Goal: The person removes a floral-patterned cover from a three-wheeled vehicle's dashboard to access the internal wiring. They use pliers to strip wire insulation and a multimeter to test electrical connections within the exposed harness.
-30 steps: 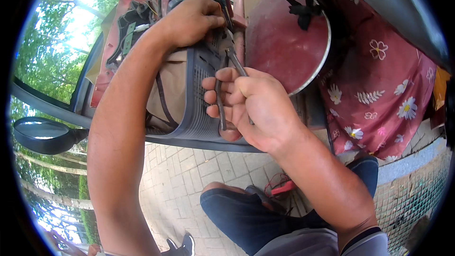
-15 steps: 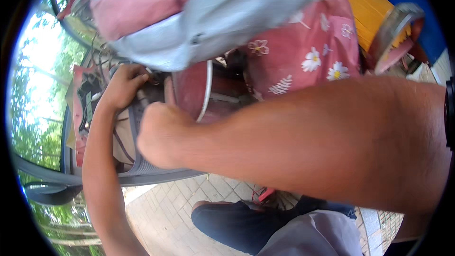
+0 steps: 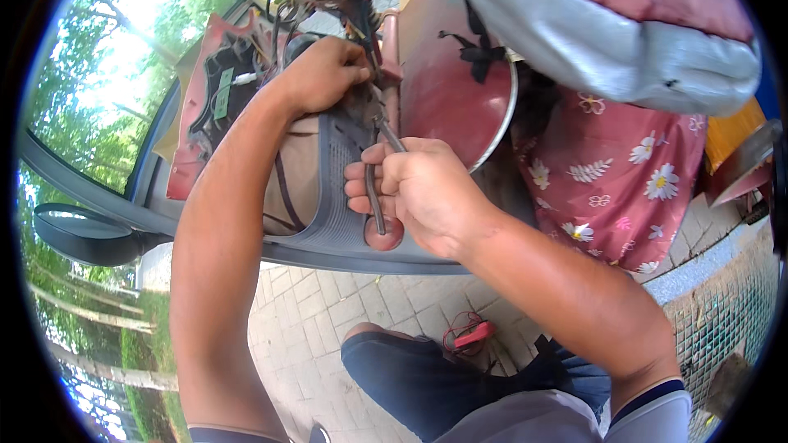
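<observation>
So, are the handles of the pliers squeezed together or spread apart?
Spread a little: the right hand grips the pliers, and a gap shows between the two dark handles near its fingers.

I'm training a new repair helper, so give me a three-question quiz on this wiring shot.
1. Which hand grips the pliers?
2. True or false: the left hand rests on the side mirror.
3. The red clip lies on: A) paving B) the flowered cloth C) the grey ribbed panel.
Key: 1. The right hand. 2. False; it pinches the wires. 3. A.
</observation>
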`<state>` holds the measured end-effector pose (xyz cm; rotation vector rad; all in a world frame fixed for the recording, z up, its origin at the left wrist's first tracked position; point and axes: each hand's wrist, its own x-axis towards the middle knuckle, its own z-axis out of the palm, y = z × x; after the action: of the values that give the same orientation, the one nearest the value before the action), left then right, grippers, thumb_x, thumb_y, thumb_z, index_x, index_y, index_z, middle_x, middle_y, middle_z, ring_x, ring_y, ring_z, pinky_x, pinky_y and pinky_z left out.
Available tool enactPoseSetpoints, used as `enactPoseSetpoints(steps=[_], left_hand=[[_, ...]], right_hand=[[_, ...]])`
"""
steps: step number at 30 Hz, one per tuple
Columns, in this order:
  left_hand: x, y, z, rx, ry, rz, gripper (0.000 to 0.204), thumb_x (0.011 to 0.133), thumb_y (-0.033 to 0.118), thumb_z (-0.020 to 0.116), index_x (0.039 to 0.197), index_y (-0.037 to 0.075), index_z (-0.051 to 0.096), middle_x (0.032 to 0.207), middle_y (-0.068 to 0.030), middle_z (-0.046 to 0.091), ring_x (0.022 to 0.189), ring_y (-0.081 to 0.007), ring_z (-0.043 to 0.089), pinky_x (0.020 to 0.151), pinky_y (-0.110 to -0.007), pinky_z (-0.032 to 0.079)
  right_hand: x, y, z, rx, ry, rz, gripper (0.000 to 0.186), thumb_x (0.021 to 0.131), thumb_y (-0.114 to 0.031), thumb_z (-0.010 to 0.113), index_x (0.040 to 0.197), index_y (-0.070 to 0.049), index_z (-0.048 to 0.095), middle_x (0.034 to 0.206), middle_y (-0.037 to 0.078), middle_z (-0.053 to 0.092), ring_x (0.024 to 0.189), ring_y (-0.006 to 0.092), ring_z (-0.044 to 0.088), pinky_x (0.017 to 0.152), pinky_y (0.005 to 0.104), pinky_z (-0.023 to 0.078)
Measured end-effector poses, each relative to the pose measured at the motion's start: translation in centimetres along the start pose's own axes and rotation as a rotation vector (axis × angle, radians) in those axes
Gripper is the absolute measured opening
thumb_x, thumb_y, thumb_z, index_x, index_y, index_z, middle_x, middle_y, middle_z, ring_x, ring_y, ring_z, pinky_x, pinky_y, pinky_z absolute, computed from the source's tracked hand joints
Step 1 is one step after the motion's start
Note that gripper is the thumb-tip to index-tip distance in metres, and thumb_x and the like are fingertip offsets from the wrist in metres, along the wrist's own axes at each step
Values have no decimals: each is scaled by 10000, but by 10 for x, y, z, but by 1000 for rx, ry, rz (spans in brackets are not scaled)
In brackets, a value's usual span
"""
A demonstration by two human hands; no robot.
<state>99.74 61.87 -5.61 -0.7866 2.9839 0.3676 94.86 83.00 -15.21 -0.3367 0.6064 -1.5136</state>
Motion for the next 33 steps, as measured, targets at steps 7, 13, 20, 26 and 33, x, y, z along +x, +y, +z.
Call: enactPoseSetpoints(steps=[7,13,20,26,33], left_hand=[[0,7,-2,-58,-47,-73,155,983,127,632,921,-11,666,749,-4,618,662,-93,566,632,-300,477],[0,8,-3,-21,-39,-40,160,986,126,622,911,-12,655,741,-7,608,656,-97,579,635,-302,482],[1,5,-3,-25,-25,-8,200,938,113,658,973,-78,706,780,-118,699,640,-183,652,642,-360,527],[0,4,-2,-54,-22,-26,208,934,119,661,973,-80,710,775,-116,694,640,-183,649,645,-356,527],[2,4,-2,-55,-16,-4,207,934,122,660,967,-77,706,778,-112,689,625,-177,645,638,-356,527]], right_hand=[[18,14,-8,186,-41,-83,357,797,61,444,1149,43,501,1149,218,618,970,274,645,853,416,560],[13,13,-12,197,-86,-64,349,802,51,445,1148,46,497,1156,224,614,969,264,631,825,402,551],[12,11,-11,175,-95,-69,359,808,37,437,1160,26,505,1116,194,630,934,256,651,739,387,523],[11,10,-8,184,-93,-73,366,822,58,429,1181,64,499,1192,240,618,1017,297,656,937,456,584],[11,10,-7,180,-77,-80,389,798,29,412,1176,2,500,1088,164,649,977,309,711,604,383,503]])
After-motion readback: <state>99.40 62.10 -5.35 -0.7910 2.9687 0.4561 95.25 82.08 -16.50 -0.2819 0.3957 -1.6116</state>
